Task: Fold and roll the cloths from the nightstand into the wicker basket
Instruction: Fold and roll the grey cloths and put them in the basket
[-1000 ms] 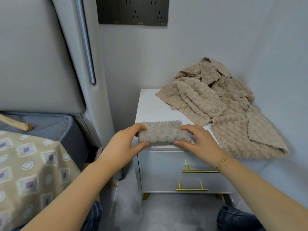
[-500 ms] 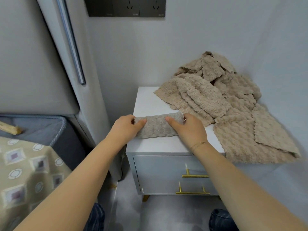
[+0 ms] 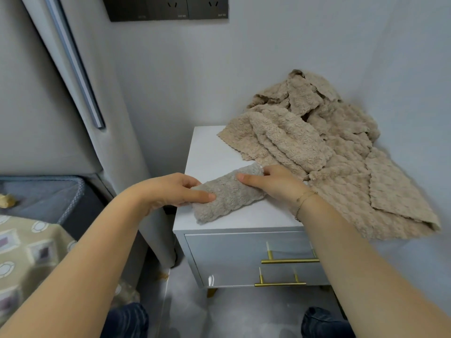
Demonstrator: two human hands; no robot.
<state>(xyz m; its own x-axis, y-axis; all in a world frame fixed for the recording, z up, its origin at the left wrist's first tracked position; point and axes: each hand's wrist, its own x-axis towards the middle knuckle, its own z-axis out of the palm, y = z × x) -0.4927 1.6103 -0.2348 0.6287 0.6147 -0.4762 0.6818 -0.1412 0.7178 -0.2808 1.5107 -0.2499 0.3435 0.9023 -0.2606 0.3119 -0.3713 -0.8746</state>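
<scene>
A grey-beige rolled cloth (image 3: 228, 194) lies on the near part of the white nightstand (image 3: 210, 152) tabletop, slanting from its near-left end up toward its far-right end. The left hand (image 3: 170, 190) holds the roll's near-left end, its grip pinching the cloth with the thumb laid along the near side and the fingers curled over the far side. The right hand (image 3: 275, 182) holds the far-right end, its grip also closed on the cloth, thumb pointing left across the top of the roll and the fingers tucked behind it. A thin bracelet (image 3: 303, 200) circles the right wrist. Just beyond the right hand, a heap of loose tan cloths (image 3: 324, 152) covers the far and right part of the tabletop, piled against the wall and spilling over the right edge. Below the tabletop the drawer fronts carry two gold handles (image 3: 289, 261), one above the other. To the left stands a grey upholstered headboard (image 3: 36, 93), with a patterned bedspread (image 3: 26, 259) on the bed at the near left. A dark socket panel (image 3: 168, 7) is fixed to the far wall above. The wicker basket is out of sight.
</scene>
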